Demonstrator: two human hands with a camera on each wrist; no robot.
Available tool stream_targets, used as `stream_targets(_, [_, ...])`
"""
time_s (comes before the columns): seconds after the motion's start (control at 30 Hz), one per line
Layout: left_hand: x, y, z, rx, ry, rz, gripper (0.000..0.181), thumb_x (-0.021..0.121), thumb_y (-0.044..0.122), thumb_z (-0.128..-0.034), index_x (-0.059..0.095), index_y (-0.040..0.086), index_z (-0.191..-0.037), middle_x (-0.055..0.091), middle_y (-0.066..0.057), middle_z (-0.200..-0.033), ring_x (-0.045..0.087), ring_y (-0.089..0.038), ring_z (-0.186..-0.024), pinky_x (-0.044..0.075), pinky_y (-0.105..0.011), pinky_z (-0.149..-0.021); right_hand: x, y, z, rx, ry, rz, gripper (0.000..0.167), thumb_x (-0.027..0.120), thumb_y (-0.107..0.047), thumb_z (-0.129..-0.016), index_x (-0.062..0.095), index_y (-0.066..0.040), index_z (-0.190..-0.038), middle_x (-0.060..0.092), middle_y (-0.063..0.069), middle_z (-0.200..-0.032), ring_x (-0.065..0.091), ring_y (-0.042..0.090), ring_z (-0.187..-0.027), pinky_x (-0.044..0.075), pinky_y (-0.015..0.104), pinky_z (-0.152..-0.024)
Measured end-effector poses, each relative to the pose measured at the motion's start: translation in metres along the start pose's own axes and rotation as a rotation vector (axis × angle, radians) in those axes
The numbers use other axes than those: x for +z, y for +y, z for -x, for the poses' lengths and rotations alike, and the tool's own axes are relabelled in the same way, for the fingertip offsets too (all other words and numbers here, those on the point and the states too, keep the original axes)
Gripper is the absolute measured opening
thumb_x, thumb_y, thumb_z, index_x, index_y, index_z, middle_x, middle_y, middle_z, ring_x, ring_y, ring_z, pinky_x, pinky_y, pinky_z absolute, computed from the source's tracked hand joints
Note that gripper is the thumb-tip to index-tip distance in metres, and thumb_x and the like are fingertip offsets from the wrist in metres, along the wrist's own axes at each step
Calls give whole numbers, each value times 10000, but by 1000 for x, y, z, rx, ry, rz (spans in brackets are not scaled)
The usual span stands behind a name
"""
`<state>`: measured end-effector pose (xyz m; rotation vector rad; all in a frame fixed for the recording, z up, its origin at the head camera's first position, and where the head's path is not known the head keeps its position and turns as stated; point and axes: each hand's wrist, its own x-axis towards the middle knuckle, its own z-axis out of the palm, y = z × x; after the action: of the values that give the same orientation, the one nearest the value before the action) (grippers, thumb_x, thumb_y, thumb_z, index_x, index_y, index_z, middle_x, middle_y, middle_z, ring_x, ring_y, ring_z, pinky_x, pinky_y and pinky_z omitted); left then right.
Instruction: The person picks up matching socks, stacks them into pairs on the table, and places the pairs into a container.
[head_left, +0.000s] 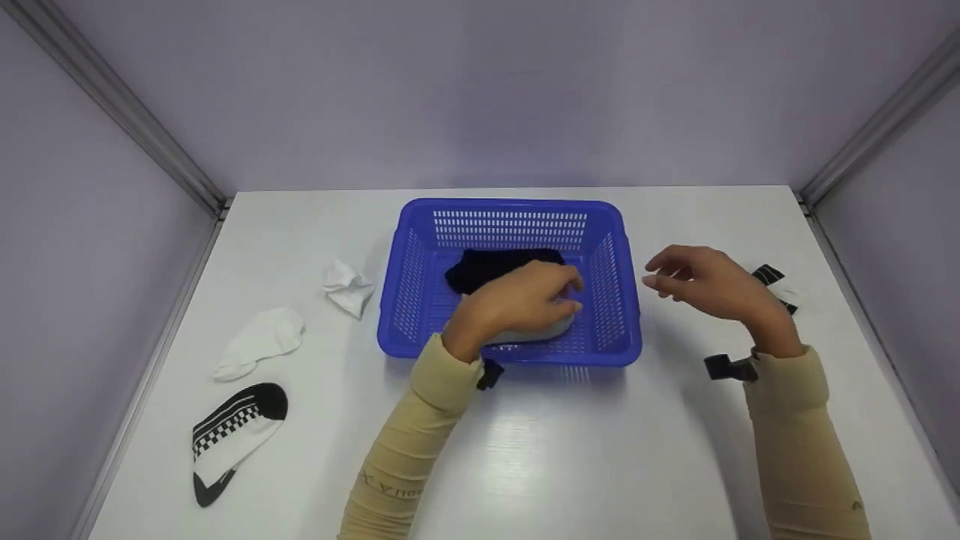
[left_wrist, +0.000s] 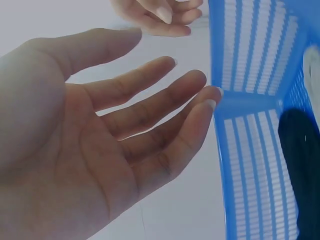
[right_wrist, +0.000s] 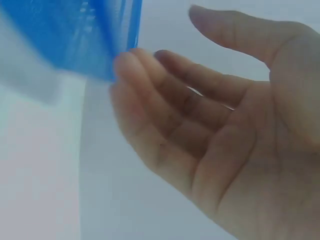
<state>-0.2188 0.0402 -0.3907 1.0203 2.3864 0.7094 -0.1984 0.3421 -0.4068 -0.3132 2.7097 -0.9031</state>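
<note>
A blue plastic basket [head_left: 517, 205] holds a dark sock [head_left: 480, 270] and, nearer the front, a light grey sock [head_left: 536, 334]. My left hand [head_left: 525, 296] is above these socks in the head view and covers part of both. Its fingers are loosely bent, and the left wrist view shows the palm bare, holding nothing. To the right of the basket, my right hand [head_left: 701, 281] hovers with relaxed fingers pointing at the rim. Nothing is in its palm [right_wrist: 235, 145] in the right wrist view. Behind that hand lies a black-and-white sock [head_left: 769, 275], partly hidden.
Left of the basket on the white table [head_left: 555, 465] lie a crumpled white sock [head_left: 349, 289], a flatter white sock [head_left: 262, 341] and a checkered black-and-white sock [head_left: 238, 435]. Pale panels [head_left: 517, 97] wall in the back and both sides.
</note>
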Motion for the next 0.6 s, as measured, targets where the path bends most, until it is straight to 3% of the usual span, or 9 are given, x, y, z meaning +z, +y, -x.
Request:
stream_targets(0.2, [18,11,11,52,34,17,360,587,266,-1085,639,79,-1388,708,-63,-1320,659,-198,-1214,545,-329,-1069,-16,50,26,81,101,11,368,614,-350,-1068,699,-24,-1218,755,140,-1051,658,16,-822,536,209,-711])
stream_targets(0.37, [37,21,12,127,74,67,353,574,249,-1092,627,67,-1390,693,-73,-1327,643,-193,-1220,528,-290,-1074,-26,93,41,216,190,48,449,579,-440,-1069,694,-32,-1217,747,196,-1098,631,23,-811,502,242,-673])
stream_targets(0.5, [60,31,8,203,147,111,337,555,232,-1100,616,69,-1388,688,-73,-1304,647,-172,-1186,520,-217,-1034,-23,126,48,292,248,51,463,572,-412,-1071,664,8,-1241,699,286,-1213,680,257,-966,500,303,-717])
stream_targets(0.6, [79,42,4,273,179,168,302,553,212,-1099,631,72,-1354,711,-58,-1218,657,-112,-1085,506,-124,-943,-16,147,52,342,238,28,562,592,-401,-1060,568,83,-1345,600,368,-1328,611,481,-1147,527,439,-800])
